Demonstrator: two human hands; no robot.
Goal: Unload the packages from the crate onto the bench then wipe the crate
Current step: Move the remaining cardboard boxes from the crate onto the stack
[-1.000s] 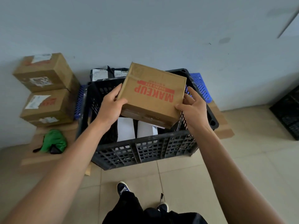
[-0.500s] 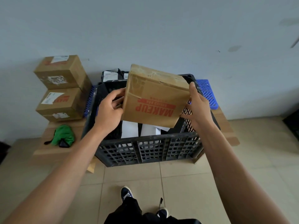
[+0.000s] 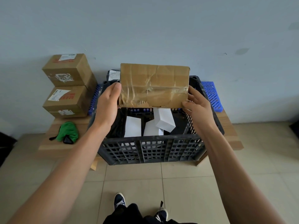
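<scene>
A taped cardboard box [image 3: 154, 85] is held above the far half of the black plastic crate [image 3: 150, 151], lifted clear of it and tipped so its taped face shows. The left hand [image 3: 107, 107] presses against the box's left edge with the thumb along that side, and the right hand [image 3: 196, 104] supports the lower right corner with its fingers spread beneath it; each grip is clamped on the box, one on either side. Judging by how things lie, the unloading is partway done: two brown cartons [image 3: 69, 85] are stacked on the table [image 3: 53, 144] to the left of the crate, against the wall, while several white boxes [image 3: 165, 120] and a dark bag still lie inside the crate. Those remain to come out, and the wiping has not begun. A green cloth [image 3: 68, 130] lies on the table near its front left edge, apart from the crate, and it looks like the likely wiping rag. The table is a low wooden one standing against a pale blue-grey wall [image 3: 161, 29]; something of blue plastic lattice [image 3: 211, 96] shows behind the crate on both sides, and a labelled dark parcel [image 3: 113, 75] peeks out behind the held box. The floor is beige tile [image 3: 186, 183], and the person's dark shoes [image 3: 119, 200] show at the bottom edge.
</scene>
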